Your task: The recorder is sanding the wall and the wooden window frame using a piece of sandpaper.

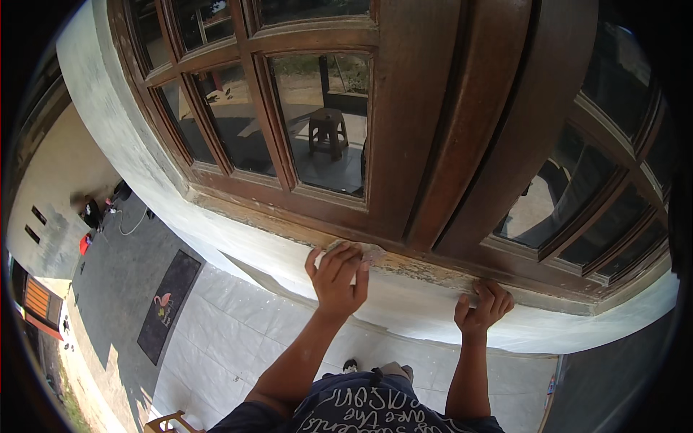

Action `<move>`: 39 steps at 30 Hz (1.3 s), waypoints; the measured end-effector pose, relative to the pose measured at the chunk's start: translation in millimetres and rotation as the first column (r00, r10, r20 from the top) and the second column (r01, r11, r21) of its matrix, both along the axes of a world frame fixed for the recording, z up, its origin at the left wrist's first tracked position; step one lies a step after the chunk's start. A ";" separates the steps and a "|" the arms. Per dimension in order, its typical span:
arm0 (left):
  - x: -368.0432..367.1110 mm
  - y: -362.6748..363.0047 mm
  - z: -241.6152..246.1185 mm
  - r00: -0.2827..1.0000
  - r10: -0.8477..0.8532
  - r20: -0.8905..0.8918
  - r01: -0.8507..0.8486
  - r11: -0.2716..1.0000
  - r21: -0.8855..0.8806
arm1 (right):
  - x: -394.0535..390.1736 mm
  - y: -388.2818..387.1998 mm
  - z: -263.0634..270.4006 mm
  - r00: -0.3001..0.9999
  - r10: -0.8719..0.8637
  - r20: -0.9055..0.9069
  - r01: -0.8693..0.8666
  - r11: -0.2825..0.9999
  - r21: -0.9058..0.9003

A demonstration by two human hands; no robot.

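Before me is a brown wooden window frame (pixel 411 162) with glass panes, above a weathered wooden sill (pixel 417 268) whose finish is worn to bare wood in patches. My left hand (pixel 338 279) presses a thin greyish sheet (pixel 372 252), which looks like sandpaper, onto the sill, and its fingers partly cover the sheet. Farther right, my right hand (pixel 483 307) grips the sill's front edge, fingers curled over the top and thumb in front. Whether anything lies beneath those fingers is hidden.
A white-painted wall (pixel 411 303) runs below the sill. Pale floor tiles (pixel 233 325) lie underfoot. To the left are a dark doormat (pixel 170 306), a brown plastic stool (pixel 173 422) and, farther off, a person (pixel 91 211) near a hose (pixel 130 230). The panes mirror another stool.
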State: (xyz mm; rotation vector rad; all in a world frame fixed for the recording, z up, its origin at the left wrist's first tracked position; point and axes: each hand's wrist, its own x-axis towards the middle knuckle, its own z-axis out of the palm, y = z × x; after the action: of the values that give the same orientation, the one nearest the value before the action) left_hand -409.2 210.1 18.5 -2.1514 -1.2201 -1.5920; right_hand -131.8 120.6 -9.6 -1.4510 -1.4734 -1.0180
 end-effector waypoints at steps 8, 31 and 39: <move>-25.8 17.3 -3.7 1.000 0.017 0.010 -0.017 1.000 0.001 | 6.8 -1.8 -3.7 1.000 -0.019 0.000 0.019 1.000 0.001; 81.3 -42.8 3.8 0.985 -0.170 -0.030 0.167 0.982 -0.082 | -7.3 -8.1 12.4 0.997 0.063 -0.050 -0.067 0.995 -0.074; 13.7 -8.7 -3.2 0.991 0.118 0.062 -0.118 0.993 0.005 | 3.2 -10.2 14.5 0.993 0.120 -0.004 -0.120 0.989 -0.085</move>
State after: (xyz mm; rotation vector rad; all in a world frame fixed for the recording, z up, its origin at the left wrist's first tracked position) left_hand -395.5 201.4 15.3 -1.9983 -1.3298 -1.6220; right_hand -128.6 110.4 4.8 -1.4020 -1.6020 -0.8926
